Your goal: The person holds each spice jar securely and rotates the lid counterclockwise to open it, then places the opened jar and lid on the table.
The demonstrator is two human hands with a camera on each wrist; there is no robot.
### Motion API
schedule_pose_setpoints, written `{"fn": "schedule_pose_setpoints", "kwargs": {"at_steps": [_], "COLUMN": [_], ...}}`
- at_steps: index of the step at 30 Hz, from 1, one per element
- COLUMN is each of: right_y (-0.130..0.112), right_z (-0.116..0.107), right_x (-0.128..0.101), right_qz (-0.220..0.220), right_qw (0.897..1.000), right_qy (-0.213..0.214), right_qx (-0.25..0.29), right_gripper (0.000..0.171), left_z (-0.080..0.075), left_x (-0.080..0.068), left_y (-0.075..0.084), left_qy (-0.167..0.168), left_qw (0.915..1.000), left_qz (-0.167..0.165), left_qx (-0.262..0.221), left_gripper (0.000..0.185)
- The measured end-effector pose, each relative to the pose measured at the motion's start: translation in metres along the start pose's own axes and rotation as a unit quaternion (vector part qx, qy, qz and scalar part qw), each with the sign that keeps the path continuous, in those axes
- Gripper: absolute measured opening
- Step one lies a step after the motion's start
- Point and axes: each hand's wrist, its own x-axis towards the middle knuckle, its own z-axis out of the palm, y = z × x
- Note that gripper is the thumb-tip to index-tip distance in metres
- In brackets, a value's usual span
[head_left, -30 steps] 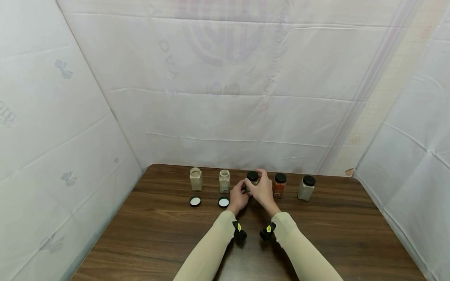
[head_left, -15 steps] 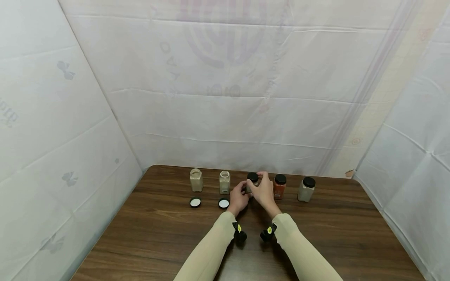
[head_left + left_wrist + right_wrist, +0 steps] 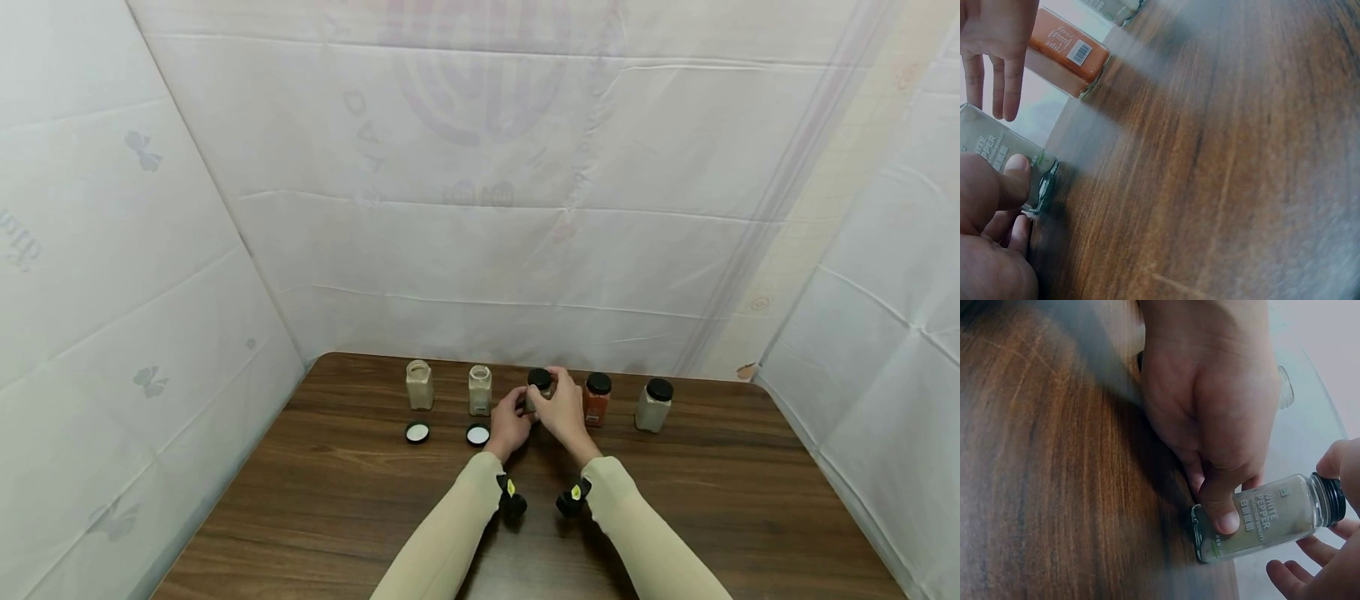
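Observation:
A clear glass jar of white pepper (image 3: 1260,519) stands upright on the table, its black lid (image 3: 538,379) on top. My left hand (image 3: 510,423) grips the lower part of the jar, thumb pressed over the label in the right wrist view. At the top, my right hand (image 3: 562,408) holds the black lid between thumb and fingers; some of its other fingers spread loose beside the jar. Left of the hands are two uncapped jars, a fuller-looking one (image 3: 419,386) and a labelled one (image 3: 480,390). Their lids, the left lid (image 3: 417,432) and the right lid (image 3: 477,434), lie upturned in front.
Just right of my right hand stands a lidded jar of orange-red spice (image 3: 597,400). Farther right is a lidded jar of pale powder (image 3: 653,405). The jars form a row near the back edge of the brown wooden table (image 3: 337,500), before a white cloth wall (image 3: 450,250).
Both hands stay on the white pepper jar with hardly any visible movement. The head view has shifted very slightly; jars and loose lids keep their places.

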Motion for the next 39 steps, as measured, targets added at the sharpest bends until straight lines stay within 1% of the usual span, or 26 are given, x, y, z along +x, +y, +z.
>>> {"fn": "schedule_pose_setpoints", "kwargs": {"at_steps": [7,14,18,25,29,31,35,39], "right_y": [-0.0007,-0.0028,-0.0015,0.0002,0.0010,0.0006,-0.0009,-0.0007], "right_z": [0.0013,0.0020,0.0026,0.0023,0.0023,0.0019,0.0013,0.0018], "right_x": [-0.0021,-0.0021,0.0002,-0.0001,-0.0009,-0.0015,-0.0021,-0.0017], "right_qz": [0.014,0.010,-0.004,-0.012,-0.021,-0.018,-0.007,0.000], "right_qw": [1.000,0.999,0.999,1.000,1.000,1.000,1.000,1.000], "right_qy": [0.023,0.040,0.032,0.000,-0.001,-0.002,0.003,0.018], "right_qx": [-0.010,-0.033,-0.026,0.001,-0.003,-0.001,0.005,0.013], "right_gripper": [0.060,0.052,0.049,0.048,0.046,0.047,0.052,0.058], "left_z": [0.0014,0.0026,0.0022,0.0000,0.0003,0.0008,0.0010,0.0003], "left_x": [0.0021,0.0041,0.0030,-0.0001,-0.0013,-0.0013,-0.0003,-0.0004], "left_y": [-0.0018,-0.0030,-0.0026,-0.0003,-0.0008,-0.0013,-0.0020,-0.0009], "left_qy": [0.000,-0.005,-0.001,0.006,0.004,0.005,0.008,0.008], "left_qw": [1.0000,1.0000,1.0000,0.9999,0.9999,0.9999,0.9998,0.9998], "left_qz": [0.003,-0.001,0.005,0.015,0.012,0.011,0.014,0.017], "left_qx": [0.007,0.006,0.005,0.002,0.002,0.002,0.008,0.006], "left_gripper": [0.047,0.048,0.047,0.046,0.047,0.047,0.046,0.045]}}
